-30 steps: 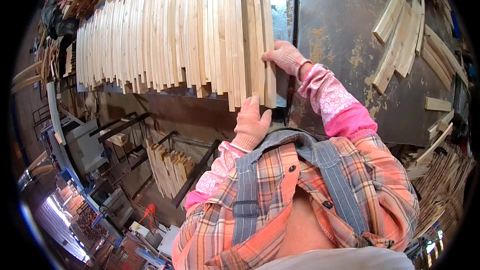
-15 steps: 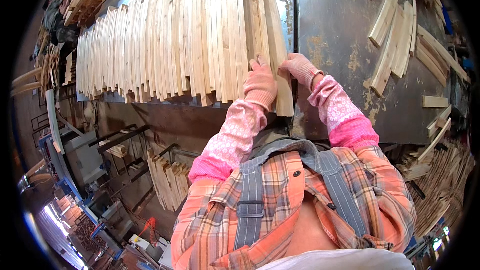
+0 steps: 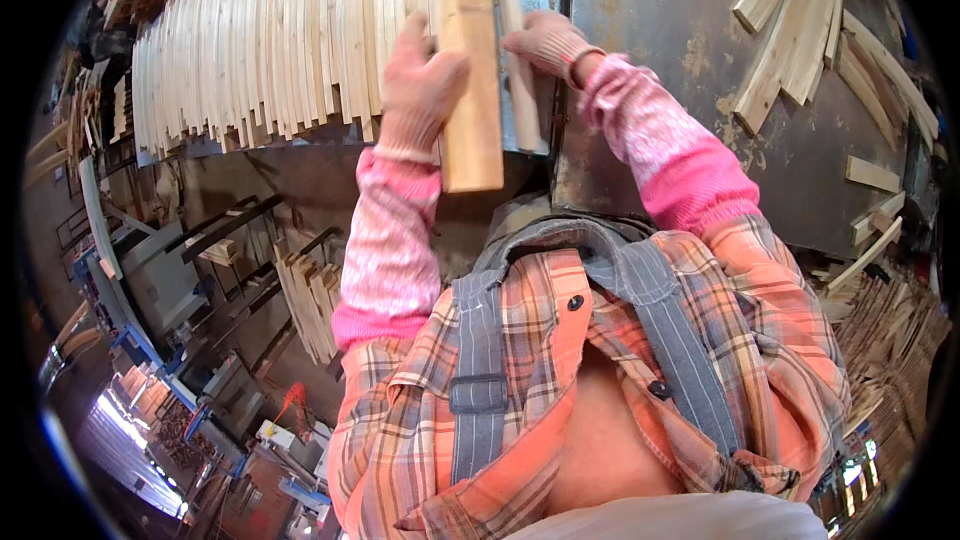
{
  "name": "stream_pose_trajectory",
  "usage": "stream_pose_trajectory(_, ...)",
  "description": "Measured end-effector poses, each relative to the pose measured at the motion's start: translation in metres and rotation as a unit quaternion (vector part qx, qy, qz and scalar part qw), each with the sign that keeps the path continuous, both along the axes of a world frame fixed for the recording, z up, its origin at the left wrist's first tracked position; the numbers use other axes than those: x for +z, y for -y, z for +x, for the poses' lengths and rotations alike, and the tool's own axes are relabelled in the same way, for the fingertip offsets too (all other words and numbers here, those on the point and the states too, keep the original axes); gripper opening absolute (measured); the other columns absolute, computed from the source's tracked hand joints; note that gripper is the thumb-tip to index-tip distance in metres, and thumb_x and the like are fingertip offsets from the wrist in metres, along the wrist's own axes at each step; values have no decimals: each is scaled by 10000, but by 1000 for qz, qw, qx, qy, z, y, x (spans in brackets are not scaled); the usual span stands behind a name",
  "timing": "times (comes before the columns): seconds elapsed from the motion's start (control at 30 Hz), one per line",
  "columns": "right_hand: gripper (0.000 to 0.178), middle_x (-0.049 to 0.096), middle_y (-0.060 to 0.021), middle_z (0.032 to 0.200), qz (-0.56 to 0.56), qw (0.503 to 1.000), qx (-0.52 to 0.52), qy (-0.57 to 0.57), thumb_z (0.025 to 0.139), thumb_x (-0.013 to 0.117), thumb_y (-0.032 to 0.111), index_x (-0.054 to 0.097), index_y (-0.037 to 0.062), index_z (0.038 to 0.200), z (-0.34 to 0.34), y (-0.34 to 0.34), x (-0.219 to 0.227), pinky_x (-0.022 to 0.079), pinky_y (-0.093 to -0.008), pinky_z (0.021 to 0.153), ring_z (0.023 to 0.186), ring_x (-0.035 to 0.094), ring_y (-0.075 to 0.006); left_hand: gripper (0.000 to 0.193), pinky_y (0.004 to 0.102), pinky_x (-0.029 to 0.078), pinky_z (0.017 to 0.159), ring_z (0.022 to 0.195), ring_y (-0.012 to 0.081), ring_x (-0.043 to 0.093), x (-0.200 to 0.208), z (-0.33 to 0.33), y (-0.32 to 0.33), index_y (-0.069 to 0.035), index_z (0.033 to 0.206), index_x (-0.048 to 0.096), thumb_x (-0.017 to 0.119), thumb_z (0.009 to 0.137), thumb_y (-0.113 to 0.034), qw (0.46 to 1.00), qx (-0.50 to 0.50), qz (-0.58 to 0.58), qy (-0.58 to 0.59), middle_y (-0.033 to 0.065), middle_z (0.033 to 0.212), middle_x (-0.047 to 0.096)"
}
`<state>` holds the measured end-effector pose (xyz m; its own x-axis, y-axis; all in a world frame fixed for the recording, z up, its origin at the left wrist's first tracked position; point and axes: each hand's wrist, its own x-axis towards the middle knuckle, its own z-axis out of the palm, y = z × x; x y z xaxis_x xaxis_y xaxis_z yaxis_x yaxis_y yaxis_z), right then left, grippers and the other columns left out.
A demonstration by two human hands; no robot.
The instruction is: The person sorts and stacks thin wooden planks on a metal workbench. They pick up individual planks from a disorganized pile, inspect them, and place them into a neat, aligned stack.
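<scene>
A wide wooden board [image 3: 470, 100] lies lengthwise between my two gloved hands, its near end past the table's front edge. Along the board's left side, my left hand [image 3: 425, 85] has thumb and fingers spread, the thumb against the board's edge. To the right, a narrower wooden strip [image 3: 522, 90] lies slightly slanted. My right hand [image 3: 545, 43] has its fingers closed at that strip's right edge; the fingertips are partly hidden. Left of my left hand, a row of pale wooden strips [image 3: 260, 50] lies side by side on the table.
More loose boards [image 3: 790, 35] lie on the dark metal tabletop [image 3: 650, 110] at the right, with a short block [image 3: 872, 174] near its edge. Below the table at left stand a metal rack [image 3: 235, 230] and a bundle of upright wood pieces [image 3: 308, 300].
My left hand has shifted left and its fingers have spread. The board beside it now shows a broad face and sits farther left. The view has shifted, and the right hand stays at the rightmost strip.
</scene>
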<state>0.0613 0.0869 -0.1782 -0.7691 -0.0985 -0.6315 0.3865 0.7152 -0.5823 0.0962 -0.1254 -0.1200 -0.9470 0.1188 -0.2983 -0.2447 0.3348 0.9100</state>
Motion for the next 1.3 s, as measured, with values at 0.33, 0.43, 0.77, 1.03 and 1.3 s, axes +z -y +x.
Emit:
stream_pose_trajectory(0.33,416,731,-145,918,-111,989,36,-93,916,673,298,686,-59,1130,-15,3,-25,550,-387,694,790,681,-251,756,366,519,1046,1167,262,666,94,118,40,57,1498,445,533,756,-60,958,163,235,-33,172,1327,635)
stream_pose_trajectory(0.43,611,690,-261,1241,-221,974,50,3,889,709,371,616,-28,1343,14,10,29,537,-397,989,1181,675,-336,689,341,536,994,1089,236,677,92,140,33,42,1431,514,528,747,-42,939,252,230,-34,150,1250,669)
stream_pose_trajectory(0.77,735,650,-66,986,-494,852,86,146,741,725,65,482,10,1432,132,132,142,553,-301,665,777,656,-156,543,307,520,953,1112,186,645,73,131,117,36,1345,583,679,833,-117,907,202,360,-79,97,1227,674)
stream_pose_trajectory(1.03,778,657,-154,1293,-307,932,186,45,893,745,57,392,56,1586,141,277,69,536,-317,966,1167,629,-197,419,308,570,840,905,154,711,109,166,361,9,1130,730,823,769,-182,941,257,72,-206,69,1035,766)
stream_pose_trajectory(1.3,671,660,-149,1340,-186,937,262,138,917,729,105,467,15,1528,172,353,-4,489,-326,1056,1231,632,-219,447,472,489,1046,1246,371,624,43,302,627,-161,1375,603,649,935,-224,780,344,-481,205,189,1319,667)
